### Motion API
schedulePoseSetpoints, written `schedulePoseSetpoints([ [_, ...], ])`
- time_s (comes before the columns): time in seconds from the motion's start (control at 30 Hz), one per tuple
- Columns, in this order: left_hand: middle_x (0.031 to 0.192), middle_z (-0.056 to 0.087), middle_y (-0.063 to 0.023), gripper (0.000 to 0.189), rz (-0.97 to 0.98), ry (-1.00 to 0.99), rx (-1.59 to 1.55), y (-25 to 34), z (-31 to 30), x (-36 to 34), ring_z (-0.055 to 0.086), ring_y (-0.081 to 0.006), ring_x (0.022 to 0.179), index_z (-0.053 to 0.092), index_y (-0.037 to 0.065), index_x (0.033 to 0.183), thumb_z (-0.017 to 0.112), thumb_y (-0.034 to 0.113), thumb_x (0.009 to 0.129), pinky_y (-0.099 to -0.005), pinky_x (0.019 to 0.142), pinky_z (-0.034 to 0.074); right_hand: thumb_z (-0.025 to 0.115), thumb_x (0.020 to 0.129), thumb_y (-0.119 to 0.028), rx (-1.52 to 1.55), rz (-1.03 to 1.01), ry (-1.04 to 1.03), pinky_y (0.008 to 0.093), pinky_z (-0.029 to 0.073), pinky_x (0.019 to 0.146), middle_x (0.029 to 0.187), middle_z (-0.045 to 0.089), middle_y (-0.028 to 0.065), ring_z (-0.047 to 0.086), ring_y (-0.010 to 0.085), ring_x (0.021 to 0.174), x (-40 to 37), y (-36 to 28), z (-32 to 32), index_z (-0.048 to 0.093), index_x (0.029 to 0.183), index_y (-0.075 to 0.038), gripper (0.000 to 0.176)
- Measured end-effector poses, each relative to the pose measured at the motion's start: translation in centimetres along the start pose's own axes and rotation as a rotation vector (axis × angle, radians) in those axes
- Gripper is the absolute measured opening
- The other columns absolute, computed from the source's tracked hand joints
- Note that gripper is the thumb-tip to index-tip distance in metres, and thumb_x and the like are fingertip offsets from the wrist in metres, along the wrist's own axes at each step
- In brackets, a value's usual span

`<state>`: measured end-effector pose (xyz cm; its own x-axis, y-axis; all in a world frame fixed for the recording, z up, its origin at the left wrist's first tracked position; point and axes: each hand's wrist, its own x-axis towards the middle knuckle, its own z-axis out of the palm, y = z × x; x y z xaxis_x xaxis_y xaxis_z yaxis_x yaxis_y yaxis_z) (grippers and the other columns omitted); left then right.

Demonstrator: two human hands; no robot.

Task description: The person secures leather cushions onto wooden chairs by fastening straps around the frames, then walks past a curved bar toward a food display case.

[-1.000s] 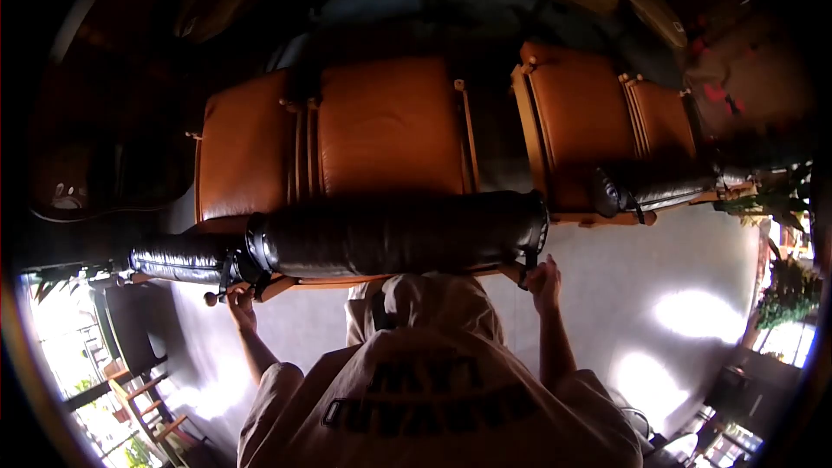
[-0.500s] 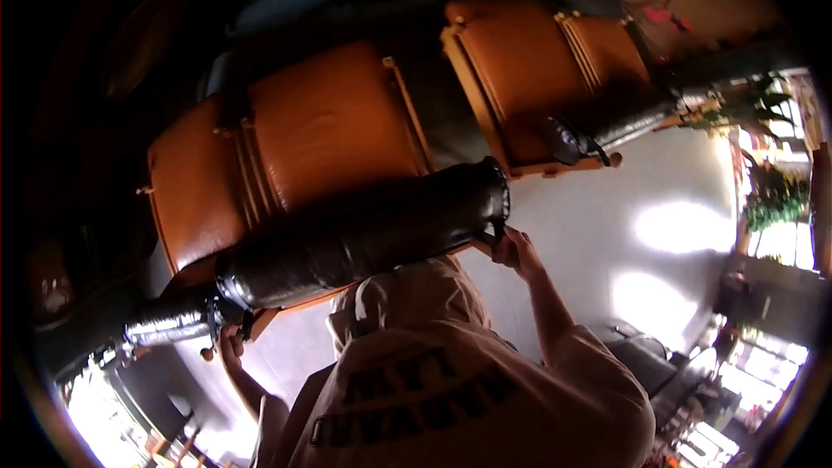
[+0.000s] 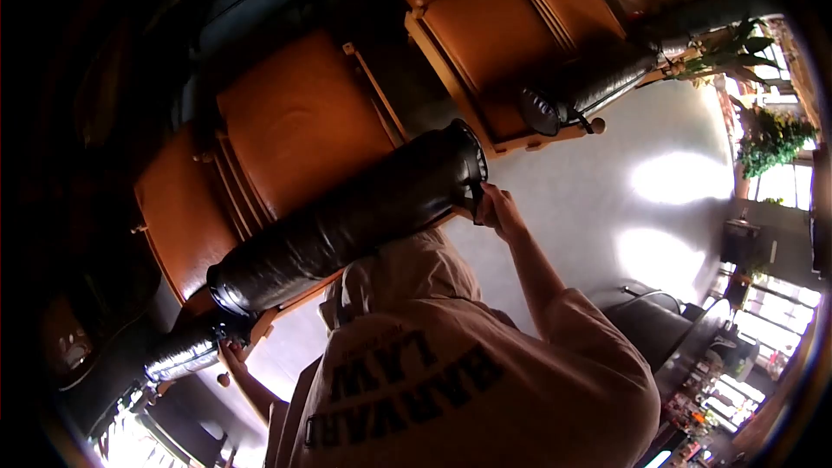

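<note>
A black, shiny padded roll (image 3: 347, 217) lies slantwise across the front of an orange leather seat (image 3: 303, 121) with a wooden frame. At the roll's right end, my right hand (image 3: 500, 211) is closed on a short black strap (image 3: 475, 199), close to the wooden edge. My left hand (image 3: 230, 355) is at the other end, its fingers closed on a dark strap there, partly lost in shadow. My light hooded top (image 3: 416, 364), with dark lettering, hides the middle of the seat's front edge.
A second orange seat (image 3: 485, 35) with its own black roll (image 3: 589, 91) stands at the upper right. Pale floor (image 3: 572, 182) with bright glare patches lies to the right. Beyond are green plants (image 3: 771, 143) and a dark padded stool or bench (image 3: 650, 325).
The view has shifted, so the seats and roll sit further left, and the roll slants more steeply. Both hands stay at the ends of the roll.
</note>
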<state>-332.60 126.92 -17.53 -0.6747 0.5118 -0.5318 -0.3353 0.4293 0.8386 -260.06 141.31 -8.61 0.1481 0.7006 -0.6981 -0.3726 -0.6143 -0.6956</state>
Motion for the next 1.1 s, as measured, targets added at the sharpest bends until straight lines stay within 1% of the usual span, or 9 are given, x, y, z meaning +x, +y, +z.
schedulePoseSetpoints([
  [0.03, 0.063, 0.048, -0.0012, 0.019, 0.038, 0.021, 0.01, 0.1, 0.5, 0.2, 0.045, -0.0114, 0.052, 0.053, 0.006, 0.072, 0.05, 0.024, 0.076, -0.0197, 0.045, 0.038, 0.041, 0.083, -0.034, 0.027, -0.026, 0.003, 0.0279, 0.037, 0.042, 0.05, 0.05, 0.0106, 0.046, 0.0194, 0.042, 0.4, 0.4, 0.0, 0.043, 0.048, -0.006, 0.045],
  [0.13, 0.064, 0.05, -0.0041, 0.022, 0.172, 0.093, 0.064, 0.4, 1.6, 1.1, 0.047, -0.0146, 0.053, 0.053, 0.004, 0.071, 0.048, 0.024, 0.077, -0.0239, 0.047, 0.039, 0.05, 0.08, -0.018, -0.352, -0.967, 0.576, 0.0293, 0.04, 0.049, 0.061, 0.054, 0.0101, 0.051, 0.016, 0.053, 0.7, 4.3, 2.0, 0.052, 0.063, -0.004, 0.022],
  [0.3, 0.065, 0.054, -0.0089, 0.026, 0.472, 0.239, 0.222, 0.4, 3.2, 2.0, 0.051, -0.0199, 0.055, 0.054, 0.0, 0.07, 0.046, 0.024, 0.077, -0.0308, 0.05, 0.042, 0.042, 0.082, -0.032, -0.106, -0.516, 0.678, 0.0324, 0.038, 0.077, 0.091, 0.056, 0.0046, 0.05, 0.0154, 0.088, -0.1, 7.0, 0.9, 0.049, 0.091, -0.008, 0.027],
  [0.37, 0.066, 0.055, -0.0108, 0.028, 0.615, 0.288, 0.289, 0.4, 3.9, 2.0, 0.052, -0.022, 0.056, 0.054, -0.002, 0.07, 0.045, 0.024, 0.077, -0.0336, 0.051, 0.043, 0.04, 0.083, -0.035, 0.444, -0.484, 0.591, 0.0318, 0.037, 0.079, 0.094, 0.056, 0.0047, 0.051, 0.0164, 0.088, -0.2, 5.2, 2.5, 0.05, 0.093, -0.009, 0.03],
  [0.43, 0.066, 0.055, -0.0106, 0.029, 0.536, 0.316, 0.219, -0.4, 2.8, 1.2, 0.052, -0.0219, 0.056, 0.054, -0.002, 0.069, 0.044, 0.024, 0.077, -0.0334, 0.051, 0.042, 0.04, 0.083, -0.039, -0.065, -0.758, 0.563, 0.0274, 0.036, 0.078, 0.09, 0.056, 0.0052, 0.049, 0.0135, 0.086, -2.1, 5.9, 3.7, 0.05, 0.092, -0.005, 0.036],
  [0.5, 0.065, 0.055, -0.0104, 0.029, 0.485, 0.33, 0.187, -0.4, 3.0, 1.3, 0.052, -0.0218, 0.056, 0.054, -0.001, 0.069, 0.044, 0.024, 0.077, -0.0332, 0.051, 0.042, 0.051, 0.08, -0.029, 0.344, -0.689, 0.561, 0.0247, 0.039, 0.07, 0.075, 0.055, 0.004, 0.049, 0.0104, 0.075, -1.7, 4.4, 7.1, 0.051, 0.081, -0.002, 0.027],
  [0.6, 0.065, 0.054, -0.0101, 0.029, 0.454, 0.355, 0.16, 0.1, 3.6, 0.8, 0.051, -0.0216, 0.055, 0.053, -0.001, 0.068, 0.044, 0.025, 0.077, -0.0329, 0.051, 0.042, 0.06, 0.075, -0.017, 0.137, -0.645, 0.744, 0.0217, 0.04, 0.057, 0.064, 0.052, 0.002, 0.049, 0.0083, 0.062, -0.2, 3.3, 7.8, 0.051, 0.074, -0.001, 0.019],
  [0.7, 0.064, 0.054, -0.0098, 0.029, 0.426, 0.389, 0.123, -0.5, 2.4, -1.2, 0.051, -0.0214, 0.055, 0.053, -0.001, 0.068, 0.043, 0.025, 0.077, -0.0327, 0.051, 0.042, 0.063, 0.072, -0.013, 0.155, -0.671, 0.676, 0.0214, 0.04, 0.05, 0.061, 0.05, 0.0015, 0.046, 0.0077, 0.054, -0.4, 5.1, 6.2, 0.05, 0.073, -0.001, 0.017],
  [1.1, 0.063, 0.052, -0.0086, 0.03, 0.311, 0.493, -0.08, -1.6, 2.9, -1.7, 0.05, -0.0206, 0.054, 0.05, 0.001, 0.065, 0.042, 0.027, 0.077, -0.0316, 0.051, 0.041, 0.062, 0.067, -0.012, 0.097, -0.733, 0.617, 0.02, 0.038, 0.049, 0.058, 0.047, -0.0006, 0.042, 0.0064, 0.052, -0.2, 4.7, 5.4, 0.049, 0.065, -0.002, 0.016],
])
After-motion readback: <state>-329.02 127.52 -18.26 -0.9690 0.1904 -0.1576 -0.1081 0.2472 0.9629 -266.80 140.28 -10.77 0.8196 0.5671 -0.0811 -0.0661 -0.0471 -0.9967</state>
